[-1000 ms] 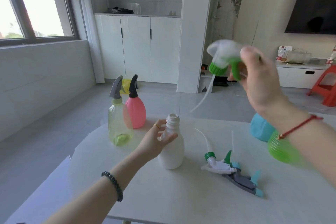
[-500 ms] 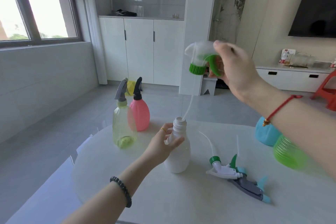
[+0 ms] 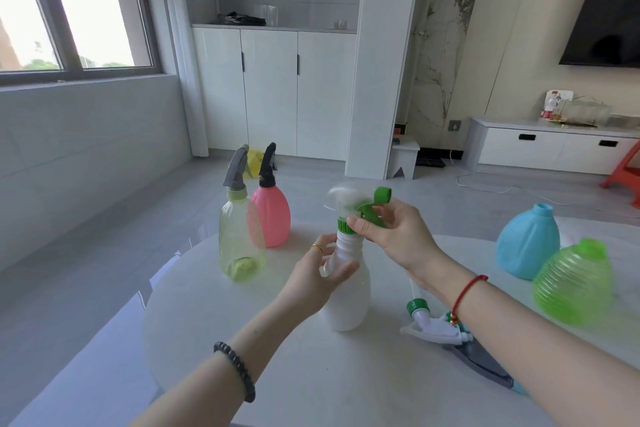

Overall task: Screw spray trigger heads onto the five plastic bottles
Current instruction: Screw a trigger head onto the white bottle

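A white bottle (image 3: 349, 295) stands upright mid-table, and my left hand (image 3: 311, 277) grips it around the narrow upper part. A white and green trigger head (image 3: 349, 204) sits on its neck, with its green collar at the mouth. My right hand (image 3: 391, 236) is closed on that head at the collar. A yellow-green bottle (image 3: 240, 239) and a pink bottle (image 3: 272, 215) stand at the back left, each with a trigger head on. A blue bottle (image 3: 528, 246) and a green ribbed bottle (image 3: 571, 279) on the right have open necks.
Two loose trigger heads lie on the white table (image 3: 311, 374) to the right of the white bottle: a white one with a green collar (image 3: 429, 321) and a grey one (image 3: 481, 360), partly under my right forearm. The table's left edge curves close to the yellow-green bottle.
My right hand has come down from high above the table and brought the trigger head onto the white bottle's neck, its tube now inside. My left hand has stayed on the bottle.
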